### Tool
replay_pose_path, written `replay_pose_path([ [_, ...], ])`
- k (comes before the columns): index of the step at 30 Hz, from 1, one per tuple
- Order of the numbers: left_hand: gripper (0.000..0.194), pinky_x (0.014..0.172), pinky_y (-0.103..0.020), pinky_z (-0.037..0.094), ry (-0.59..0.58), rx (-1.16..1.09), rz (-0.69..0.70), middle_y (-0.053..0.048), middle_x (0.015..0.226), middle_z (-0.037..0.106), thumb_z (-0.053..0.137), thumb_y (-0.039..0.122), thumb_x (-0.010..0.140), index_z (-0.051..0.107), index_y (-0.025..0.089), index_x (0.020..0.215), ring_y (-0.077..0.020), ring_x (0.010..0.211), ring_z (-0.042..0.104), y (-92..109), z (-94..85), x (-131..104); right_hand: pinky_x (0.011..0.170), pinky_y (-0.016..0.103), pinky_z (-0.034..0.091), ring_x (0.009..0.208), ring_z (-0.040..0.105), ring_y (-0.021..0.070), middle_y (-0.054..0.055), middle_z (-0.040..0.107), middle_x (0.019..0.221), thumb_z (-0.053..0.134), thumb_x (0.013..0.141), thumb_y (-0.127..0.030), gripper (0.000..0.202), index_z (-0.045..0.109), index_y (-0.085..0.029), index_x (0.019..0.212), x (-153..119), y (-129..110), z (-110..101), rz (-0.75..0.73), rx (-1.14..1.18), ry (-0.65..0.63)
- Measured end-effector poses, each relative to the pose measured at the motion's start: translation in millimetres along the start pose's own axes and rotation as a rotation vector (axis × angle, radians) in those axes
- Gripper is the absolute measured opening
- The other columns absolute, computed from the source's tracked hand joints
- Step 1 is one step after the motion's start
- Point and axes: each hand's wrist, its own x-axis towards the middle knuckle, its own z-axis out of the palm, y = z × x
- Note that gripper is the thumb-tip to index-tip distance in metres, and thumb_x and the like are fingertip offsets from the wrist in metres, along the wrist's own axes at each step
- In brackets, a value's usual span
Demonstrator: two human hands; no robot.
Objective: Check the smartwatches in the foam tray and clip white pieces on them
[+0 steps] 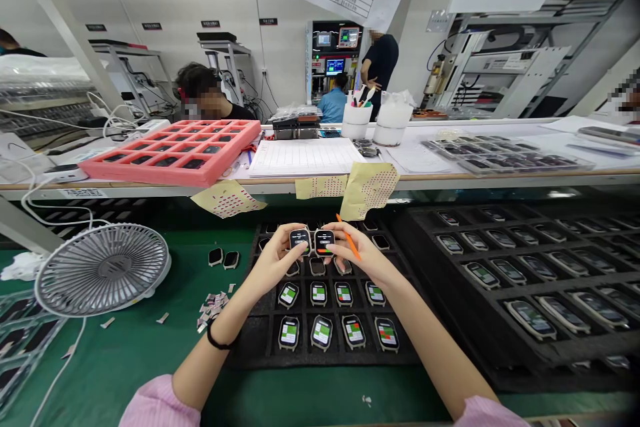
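Note:
My left hand (281,255) is closed round a watch (300,240) with its screen lit, thumb on the lower right of the face. Right beside it, my right hand (357,255) grips a second lit watch (324,241), thumb near its lower edge; an orange stick (349,237) lies across that hand's fingers. Both watches are held side by side above a black foam tray (260,327). In the tray's lower rows, watches such as this one (289,332) show green and white screens, some with red.
Another black tray of watches (450,293) stands at the right. A fan (103,267) is at the left, near two loose watches (223,257) and scattered small strips (213,307). Across the back, a shelf edge (440,181) carries a pink foam tray (170,147) and papers. People sit and stand beyond.

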Motion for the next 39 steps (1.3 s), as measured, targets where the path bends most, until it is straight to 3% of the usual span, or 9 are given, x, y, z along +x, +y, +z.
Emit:
replay_pose_path([
  [9, 0.039, 0.05, -0.019, 0.039, 0.018, 0.016, -0.041, -0.006, 0.101, 0.06, 0.055, 0.046, 0.086, 0.052, 0.018, 0.115, -0.0097, 0.066, 0.051, 5.1, -1.0, -1.2, 0.042, 0.02, 0.043, 0.066, 0.066, 0.014, 0.006, 0.061, 0.099, 0.07, 0.079, -0.034, 0.038, 0.053, -0.021, 0.11, 0.4, 3.3, -0.8, -0.012, -0.018, -0.007],
  [17, 0.041, 0.042, -0.02, 0.028, 0.042, 0.021, -0.062, 0.001, 0.073, 0.053, 0.053, 0.051, 0.086, 0.057, 0.017, 0.11, -0.0068, 0.048, 0.036, 9.8, 1.3, -0.4, 0.04, 0.019, 0.039, 0.051, 0.061, 0.0087, 0.0, 0.063, 0.084, 0.069, 0.079, -0.036, 0.028, 0.057, -0.02, 0.1, 1.7, 4.8, -0.9, -0.021, -0.062, 0.075],
  [22, 0.041, 0.042, -0.021, 0.025, 0.07, 0.041, -0.05, 0.002, 0.067, 0.049, 0.05, 0.052, 0.087, 0.061, 0.017, 0.104, -0.0068, 0.047, 0.034, 5.5, -1.1, 1.2, 0.039, 0.02, 0.039, 0.052, 0.062, 0.0109, -0.001, 0.061, 0.076, 0.064, 0.083, -0.041, 0.028, 0.059, -0.02, 0.1, 0.0, 3.9, -0.6, -0.035, -0.061, 0.086],
  [28, 0.036, 0.043, -0.021, 0.03, 0.027, 0.06, -0.063, 0.0, 0.07, 0.054, 0.048, 0.046, 0.088, 0.059, 0.016, 0.106, -0.0084, 0.05, 0.043, 6.7, -1.5, 1.2, 0.038, 0.02, 0.038, 0.049, 0.059, 0.0112, -0.003, 0.056, 0.064, 0.06, 0.085, -0.043, 0.027, 0.06, -0.018, 0.096, 0.2, 2.8, 0.8, -0.028, -0.072, 0.124],
  [31, 0.039, 0.047, -0.02, 0.035, -0.031, 0.05, -0.066, -0.005, 0.09, 0.061, 0.051, 0.043, 0.088, 0.053, 0.018, 0.117, -0.0107, 0.061, 0.053, 6.6, -1.4, 0.5, 0.038, 0.02, 0.039, 0.054, 0.062, 0.0119, 0.001, 0.06, 0.077, 0.063, 0.083, -0.041, 0.029, 0.058, -0.019, 0.1, 2.2, 3.4, -1.2, -0.01, -0.065, 0.09],
  [35, 0.046, 0.07, -0.025, 0.047, -0.069, 0.044, -0.049, -0.011, 0.12, 0.058, 0.061, 0.035, 0.083, 0.047, 0.02, 0.125, -0.0168, 0.09, 0.059, 4.4, -1.9, -0.3, 0.037, 0.019, 0.041, 0.066, 0.067, 0.0151, 0.007, 0.06, 0.104, 0.071, 0.076, -0.036, 0.04, 0.054, -0.021, 0.109, 3.5, 4.1, -5.4, 0.001, -0.056, 0.029],
  [39, 0.047, 0.08, -0.03, 0.049, -0.048, 0.041, -0.043, -0.011, 0.118, 0.059, 0.063, 0.032, 0.081, 0.047, 0.018, 0.123, -0.0191, 0.096, 0.058, 4.2, -1.8, 0.1, 0.038, 0.019, 0.041, 0.07, 0.067, 0.0162, 0.008, 0.059, 0.107, 0.075, 0.072, -0.031, 0.045, 0.052, -0.022, 0.11, 2.8, 3.7, -6.7, -0.001, -0.091, 0.021],
])
